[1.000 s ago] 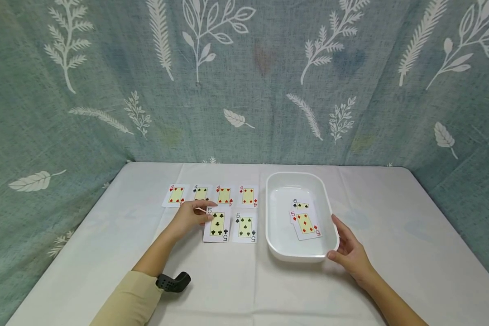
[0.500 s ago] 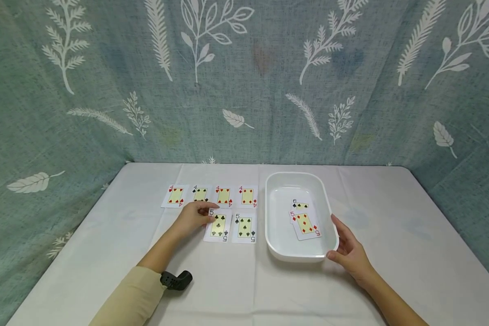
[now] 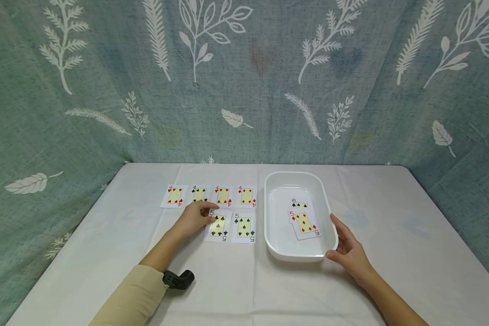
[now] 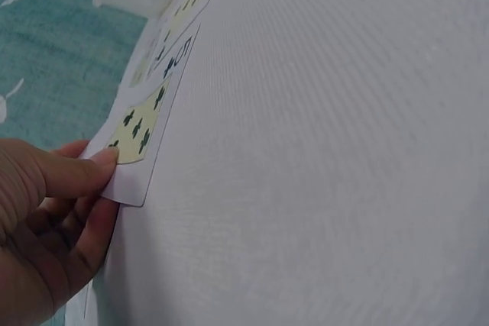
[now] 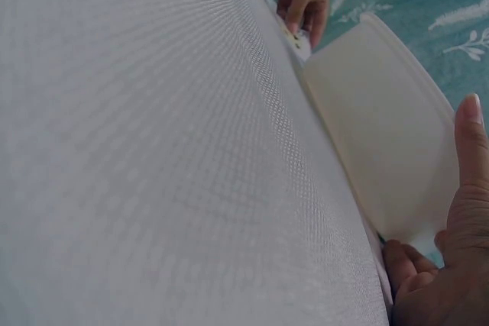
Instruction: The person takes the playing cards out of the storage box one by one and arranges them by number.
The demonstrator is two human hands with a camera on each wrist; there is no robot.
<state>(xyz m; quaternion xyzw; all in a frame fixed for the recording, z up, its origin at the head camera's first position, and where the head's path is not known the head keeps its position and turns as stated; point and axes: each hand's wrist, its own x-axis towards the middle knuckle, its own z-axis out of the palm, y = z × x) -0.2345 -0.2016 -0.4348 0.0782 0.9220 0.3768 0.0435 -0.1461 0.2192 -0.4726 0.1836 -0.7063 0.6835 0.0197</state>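
Observation:
My left hand (image 3: 193, 219) pinches the upper left edge of a five of clubs (image 3: 218, 228) between thumb and fingers. In the left wrist view, the thumb lies on the face of that five of clubs (image 4: 137, 131), which is slightly bent. Just right of it lies a five of spades (image 3: 244, 227). My right hand (image 3: 350, 256) grips the near right corner of a white plastic tub (image 3: 277, 244). From the right wrist, its fingers curl low by the base while the thumb stands along the wall. Inside the tub, a five of diamonds (image 3: 304, 222) partly covers a six of spades or clubs (image 3: 299, 205).
A row of fours lies behind: hearts-like red four (image 3: 174, 196), black four (image 3: 198, 194), four of hearts (image 3: 222, 196), four of diamonds (image 3: 246, 196). The white cloth-covered table (image 3: 212, 299) meets a green leaf-patterned curtain (image 3: 244, 127) at its back and sides.
My left hand has shifted very slightly with the five of clubs, whose tilt changed a little as it settled beside the five of spades. The right hand keeps its hold on the tub.

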